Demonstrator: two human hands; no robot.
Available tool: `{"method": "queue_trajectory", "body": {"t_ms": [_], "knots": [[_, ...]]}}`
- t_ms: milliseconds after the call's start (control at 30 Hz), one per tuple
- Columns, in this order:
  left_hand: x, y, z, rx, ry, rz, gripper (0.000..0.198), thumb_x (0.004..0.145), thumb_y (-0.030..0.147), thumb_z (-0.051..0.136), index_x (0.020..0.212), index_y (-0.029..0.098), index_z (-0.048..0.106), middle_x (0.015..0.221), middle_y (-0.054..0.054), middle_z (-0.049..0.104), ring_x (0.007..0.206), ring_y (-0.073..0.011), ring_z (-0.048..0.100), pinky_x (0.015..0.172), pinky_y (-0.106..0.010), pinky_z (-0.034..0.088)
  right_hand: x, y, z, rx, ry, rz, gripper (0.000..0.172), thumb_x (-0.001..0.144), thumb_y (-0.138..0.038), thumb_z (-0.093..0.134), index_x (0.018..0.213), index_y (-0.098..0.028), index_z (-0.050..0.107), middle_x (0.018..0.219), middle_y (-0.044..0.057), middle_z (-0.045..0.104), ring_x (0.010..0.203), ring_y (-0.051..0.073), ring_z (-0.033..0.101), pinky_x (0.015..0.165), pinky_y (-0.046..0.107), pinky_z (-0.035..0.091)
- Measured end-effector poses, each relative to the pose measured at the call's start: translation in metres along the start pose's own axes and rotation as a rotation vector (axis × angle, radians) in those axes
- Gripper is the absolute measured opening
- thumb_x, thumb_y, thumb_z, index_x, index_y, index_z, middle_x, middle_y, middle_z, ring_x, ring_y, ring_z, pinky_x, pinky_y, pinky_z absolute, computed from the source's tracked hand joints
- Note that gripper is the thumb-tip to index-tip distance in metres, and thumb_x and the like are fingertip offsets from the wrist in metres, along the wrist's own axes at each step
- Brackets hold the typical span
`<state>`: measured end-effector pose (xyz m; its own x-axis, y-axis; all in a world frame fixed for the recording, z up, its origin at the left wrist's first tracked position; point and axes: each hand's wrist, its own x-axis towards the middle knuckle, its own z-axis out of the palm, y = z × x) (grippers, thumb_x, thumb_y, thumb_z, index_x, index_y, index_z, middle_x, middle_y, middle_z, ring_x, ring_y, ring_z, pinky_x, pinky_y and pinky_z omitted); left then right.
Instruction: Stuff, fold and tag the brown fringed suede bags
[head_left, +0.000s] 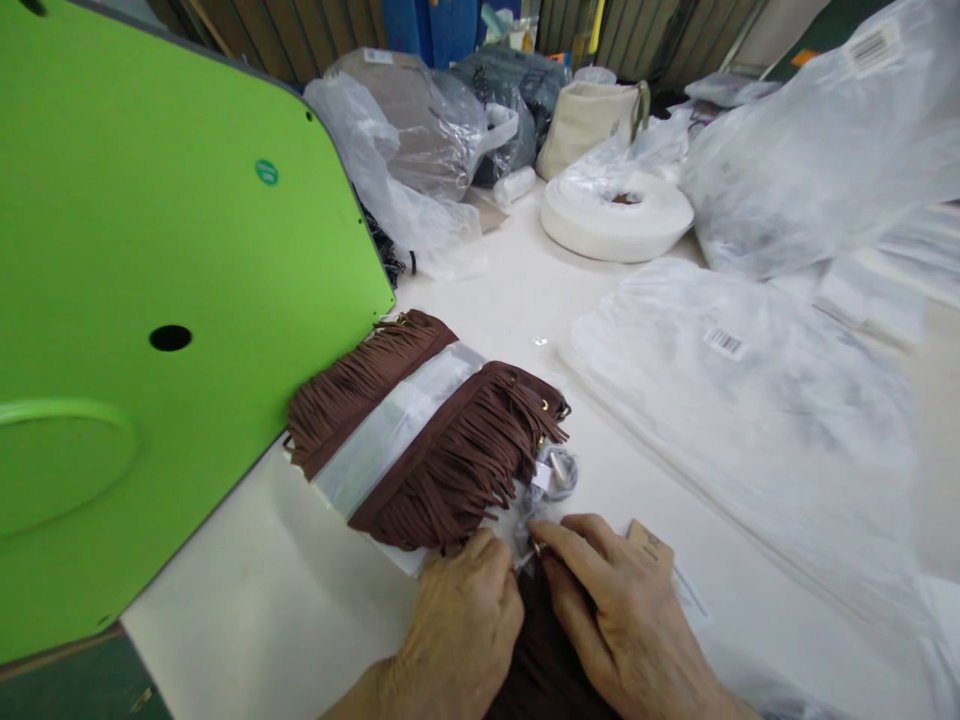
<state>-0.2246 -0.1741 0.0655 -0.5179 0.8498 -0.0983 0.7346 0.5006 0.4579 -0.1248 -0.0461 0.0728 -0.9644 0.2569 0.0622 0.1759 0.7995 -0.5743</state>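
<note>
A brown fringed suede piece (pixel 442 440) lies on the white table (pixel 300 590), with a clear plastic strip (pixel 397 425) across its middle. My left hand (pixel 461 625) and my right hand (pixel 622 620) meet at its near edge, fingers pinched together on a small metal fitting and crinkled clear plastic (pixel 551 480). What exactly each hand pinches is too small to name. A brown paper tag (pixel 651 545) pokes out behind my right hand. More dark brown material (pixel 544 660) lies between my wrists.
A large green panel (pixel 150 300) with a round hole stands at the left. A roll of white tape (pixel 616 212) sits at the back. Clear plastic bags (pixel 750 400) with barcode labels cover the right side. A beige bag (pixel 589 120) and more wrapped goods lie behind.
</note>
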Motion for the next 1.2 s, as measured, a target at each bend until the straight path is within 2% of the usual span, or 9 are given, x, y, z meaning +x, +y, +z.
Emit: {"method": "queue_trajectory", "body": {"t_ms": [133,200,333,467,633,733,867,1067,1200], "knots": [[-0.017,-0.01,-0.008,-0.16,0.133,0.068,0.025,0.081,0.009,0.031,0.064,0.019,0.044,0.061,-0.001,0.052,0.054,-0.013,0.053,0.049,-0.023,0.038,0.001,0.0,-0.006,0.042,-0.003,0.017,0.032,0.087,-0.015,0.041,0.117,-0.021,0.049,0.097,0.007,0.062,0.08,0.016,0.062,0.069,0.029,0.052],[-0.022,-0.014,-0.016,-0.316,0.139,0.039,0.023,0.082,0.012,0.033,0.063,0.019,0.044,0.061,0.0,0.05,0.056,-0.0115,0.053,0.051,-0.021,0.038,0.0,0.001,-0.01,0.017,0.025,0.032,0.031,0.087,-0.015,0.04,0.116,-0.02,0.049,0.098,0.007,0.062,0.079,0.017,0.063,0.067,0.029,0.052],[-0.025,-0.016,-0.029,-0.706,0.02,-0.119,0.023,0.081,0.016,0.037,0.062,0.019,0.048,0.083,-0.002,0.06,0.071,-0.0104,0.058,0.063,-0.019,0.042,-0.001,-0.002,-0.015,-0.022,0.074,-0.005,0.028,0.087,-0.014,0.04,0.112,-0.02,0.052,0.102,0.009,0.059,0.083,0.017,0.061,0.069,0.029,0.052],[-0.024,-0.013,-0.031,-0.947,-0.068,-0.276,0.024,0.079,0.023,0.041,0.058,0.017,0.051,0.094,-0.005,0.06,0.067,-0.0101,0.057,0.06,-0.02,0.042,0.001,-0.009,-0.01,-0.023,0.027,-0.098,0.025,0.086,-0.012,0.043,0.104,-0.021,0.056,0.095,0.007,0.059,0.077,0.016,0.06,0.064,0.027,0.05],[-0.025,-0.008,-0.032,-1.057,-0.048,-0.354,0.023,0.077,0.028,0.046,0.058,0.016,0.051,0.098,-0.006,0.061,0.057,-0.0081,0.052,0.057,-0.022,0.041,0.006,-0.01,-0.002,-0.025,0.084,-0.109,0.019,0.086,-0.011,0.042,0.092,-0.019,0.058,0.087,0.006,0.059,0.07,0.016,0.059,0.06,0.028,0.048],[-0.024,-0.004,-0.032,-1.109,-0.024,-0.398,0.024,0.076,0.03,0.047,0.057,0.016,0.052,0.098,-0.007,0.062,0.06,-0.0093,0.054,0.06,-0.023,0.042,0.007,-0.011,-0.003,-0.004,0.117,-0.101,0.016,0.086,-0.012,0.043,0.088,-0.018,0.057,0.083,0.005,0.059,0.068,0.014,0.058,0.06,0.026,0.048],[-0.022,-0.004,-0.03,-1.169,-0.036,-0.4,0.023,0.075,0.027,0.047,0.056,0.016,0.055,0.098,-0.008,0.064,0.057,-0.0094,0.053,0.058,-0.024,0.042,0.006,-0.013,-0.003,0.049,0.082,-0.098,0.018,0.086,-0.011,0.043,0.096,-0.019,0.056,0.088,0.005,0.059,0.073,0.014,0.059,0.064,0.026,0.049],[-0.022,-0.007,-0.026,-1.191,-0.014,-0.391,0.023,0.075,0.024,0.048,0.056,0.016,0.056,0.098,-0.008,0.064,0.072,-0.0138,0.058,0.06,-0.024,0.042,0.006,-0.013,0.001,0.065,0.087,-0.085,0.016,0.087,-0.012,0.042,0.091,-0.019,0.056,0.085,0.004,0.058,0.07,0.014,0.058,0.061,0.026,0.048],[-0.022,-0.005,-0.027,-1.27,-0.02,-0.407,0.019,0.076,0.025,0.05,0.06,0.015,0.055,0.091,-0.006,0.065,0.055,-0.0088,0.054,0.058,-0.024,0.043,0.007,-0.013,-0.001,0.122,0.123,-0.079,0.014,0.087,-0.01,0.042,0.089,-0.018,0.052,0.083,0.004,0.057,0.07,0.013,0.057,0.061,0.024,0.047]]}}
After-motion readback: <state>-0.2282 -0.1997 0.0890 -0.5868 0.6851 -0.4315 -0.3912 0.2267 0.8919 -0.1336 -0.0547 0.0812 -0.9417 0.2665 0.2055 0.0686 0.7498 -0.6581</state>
